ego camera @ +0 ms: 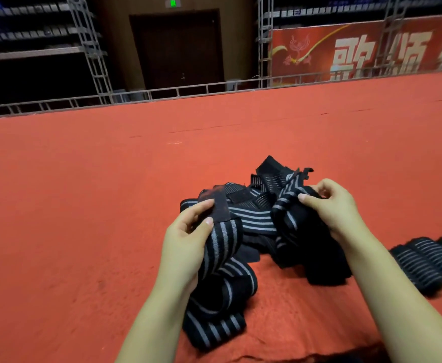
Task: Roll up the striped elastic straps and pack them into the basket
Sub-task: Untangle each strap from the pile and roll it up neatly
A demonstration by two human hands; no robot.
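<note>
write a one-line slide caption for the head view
Both hands, left and right, grip striped elastic straps tangled on red carpet; rolled straps lie alongside.

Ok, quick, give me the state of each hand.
Left hand: closed, pinching a striped strap at its dark end patch.
Right hand: closed, gripping bunched strap.

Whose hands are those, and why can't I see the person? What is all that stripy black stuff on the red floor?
The camera sits on the person's head and looks down, so you see only their arms. The left hand pinches the end of a striped strap. The right hand grips another part of the tangled pile of straps. They lie on a red carpet. At the right edge, rolled straps lie side by side. No basket shows here.
</note>
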